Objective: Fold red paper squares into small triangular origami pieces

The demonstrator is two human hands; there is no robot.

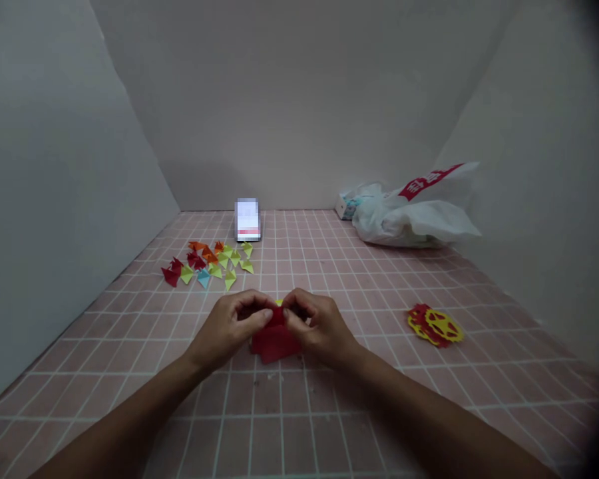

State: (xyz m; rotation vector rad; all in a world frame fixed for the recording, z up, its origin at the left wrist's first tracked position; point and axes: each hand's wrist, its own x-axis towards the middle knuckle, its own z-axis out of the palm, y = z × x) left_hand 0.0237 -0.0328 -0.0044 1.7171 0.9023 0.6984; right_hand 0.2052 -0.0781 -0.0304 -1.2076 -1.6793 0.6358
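Observation:
In the middle of the table, my left hand (239,326) and my right hand (314,324) come together with the fingertips of each closed in a pinch. Between them they grip the upper edge of a soft-looking red sheet (275,344), whose lower part hangs or lies towards me. Whether it is felt or paper I cannot tell. A small bit of yellow (279,302) shows behind the fingertips; the rest of it is hidden.
Several folded paper pieces (209,256) in red, orange, yellow-green and blue lie at the left. Behind them stands a lit phone (248,219). A white plastic bag (399,223) and a small box (347,206) sit back right. Red and yellow cut-outs (442,326) are stacked at the right.

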